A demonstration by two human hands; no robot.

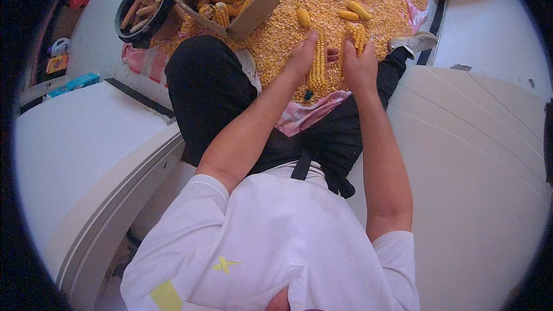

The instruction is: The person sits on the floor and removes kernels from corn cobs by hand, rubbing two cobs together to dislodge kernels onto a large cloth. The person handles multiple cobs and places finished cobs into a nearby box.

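My left hand (301, 58) grips a yellow ear of corn (318, 62), held upright with its kernels facing me. Close beside it, my right hand (362, 67) is closed around another corn ear (356, 33). More yellow kernels show along the inner side of that hand; whether they belong to a second ear I cannot tell. Both ears are above a broad heap of loose corn kernels (276, 58) between my legs. A small dark object (308, 95) is just below the left ear.
A cardboard box (255, 15) of corn ears stands on the heap at upper left. Beside it is a dark bucket (149, 36) with bare cobs inside. Several ears (358, 10) lie loose on the kernels. A pink-and-white sheet (298, 119) edges the heap near my lap.
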